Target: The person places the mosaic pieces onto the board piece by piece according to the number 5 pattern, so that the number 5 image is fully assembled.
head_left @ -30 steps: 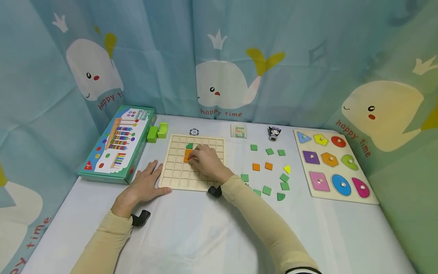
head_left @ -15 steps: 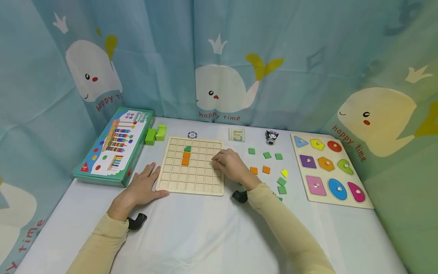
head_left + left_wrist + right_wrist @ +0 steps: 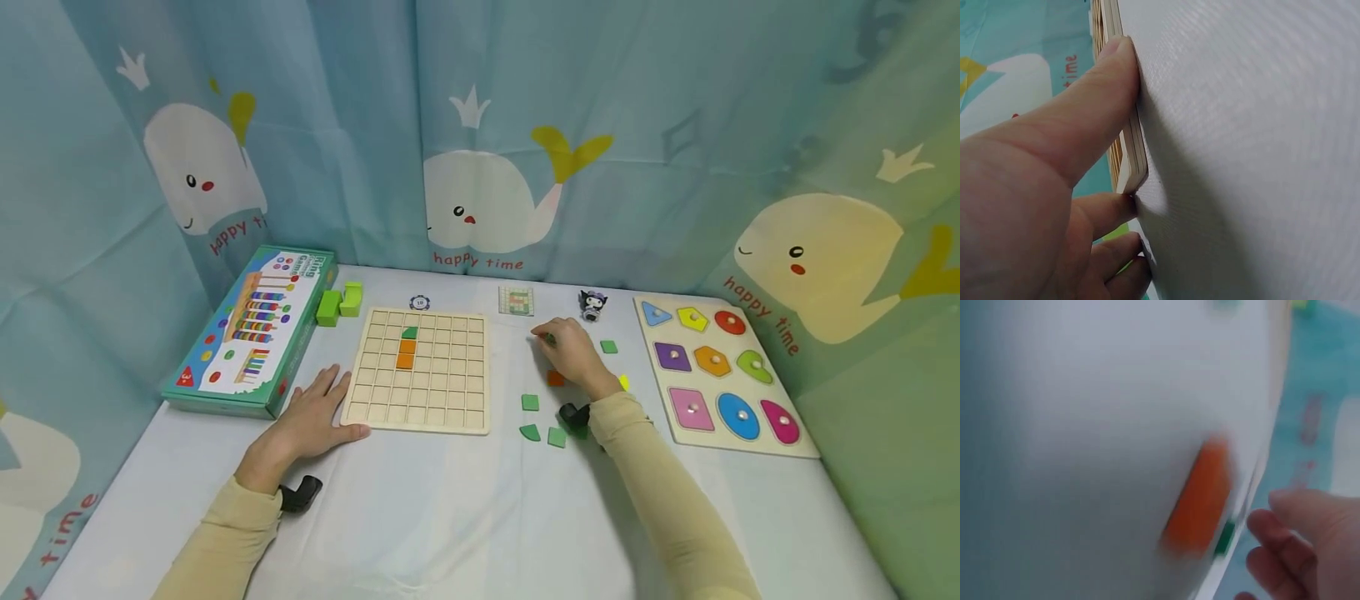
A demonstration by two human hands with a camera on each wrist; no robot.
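Note:
A wooden grid board point(image 3: 442, 392) lies on the table, with a green quarter-round tile point(image 3: 409, 332) and two orange square tiles point(image 3: 406, 353) in one column. My left hand point(image 3: 306, 427) rests at its near left corner, fingers spread. In the left wrist view the thumb point(image 3: 1107, 87) touches the board's edge point(image 3: 1134, 150). My right hand point(image 3: 572, 354) hovers over the loose tiles right of the board, fingers loosely bent and holding nothing. Close by its fingertips is a green square tile point(image 3: 1225, 537), and an orange tile point(image 3: 1200, 500) is nearer the camera, blurred.
More green tiles point(image 3: 530, 402) lie around the right wrist, partly hidden. A pattern card point(image 3: 516, 301), a small figurine point(image 3: 592, 305) and a round chip point(image 3: 420, 302) stand behind. At right is a knobbed shape puzzle point(image 3: 720, 400); at left, a game box point(image 3: 255, 333) and green blocks point(image 3: 328, 307).
My right hand has moved right, off the board to the loose tiles, leaving the two orange tiles in view on the grid. My left hand has stayed at the corner.

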